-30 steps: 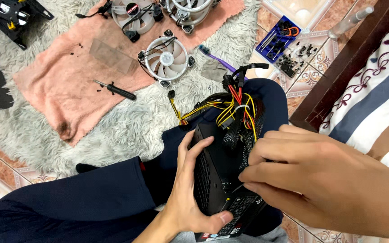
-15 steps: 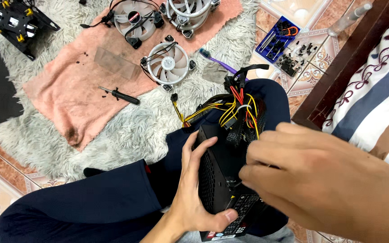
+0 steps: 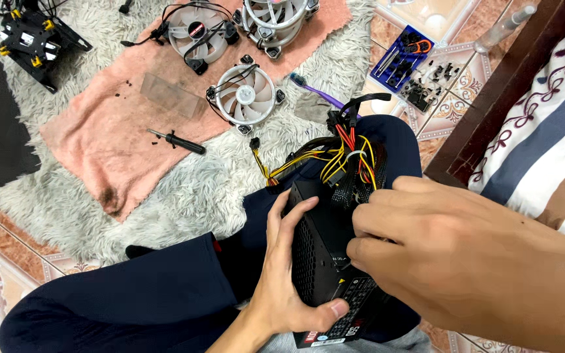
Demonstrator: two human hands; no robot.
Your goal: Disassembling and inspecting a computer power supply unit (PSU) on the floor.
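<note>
A black computer power supply box rests on my lap, a bundle of yellow, red and black cables coming out of its far end. My left hand grips the box from its left side, fingers spread on the perforated face and thumb under the near corner. My right hand lies over the box's right side with fingers curled against it; what the fingertips pinch is hidden.
On the shaggy grey rug lies a pink cloth with three round case fans, a black screwdriver and a clear plastic piece. A black bracket, a blue screw tray, a purple toothbrush and a dark bed frame surround me.
Both hands stay on the power supply. The view has shifted slightly, so the rug items sit a little further right and lower.
</note>
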